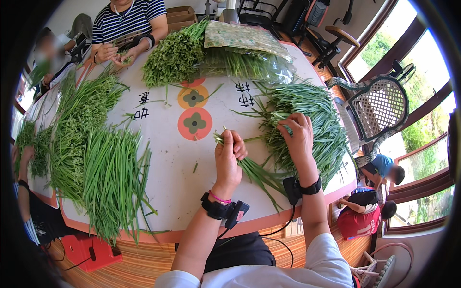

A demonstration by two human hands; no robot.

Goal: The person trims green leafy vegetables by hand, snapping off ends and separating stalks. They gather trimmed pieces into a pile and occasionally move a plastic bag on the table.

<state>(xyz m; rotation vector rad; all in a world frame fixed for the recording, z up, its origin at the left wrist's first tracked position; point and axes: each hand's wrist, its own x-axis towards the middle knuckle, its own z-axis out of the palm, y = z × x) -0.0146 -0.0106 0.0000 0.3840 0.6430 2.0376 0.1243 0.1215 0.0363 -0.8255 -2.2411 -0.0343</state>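
My left hand [229, 152] is closed around a small bunch of green chive stalks [261, 174]. Their bud ends poke out above the fist, and the long ends trail down to the right over the table. At the left edge of a large heap of loose chive stalks [312, 108], my right hand [298, 130] is pinched together. What its fingertips hold, if anything, is too small to make out. Both wrists wear black bands with small boxes and cables.
A white table [168, 163] with printed motifs lies before me. Trimmed stalks [113, 177] and budded stalks [77, 139] lie along its left side. More greens [175, 55] and a plastic bag of stalks [245, 62] sit at the far side. Other people work across and left.
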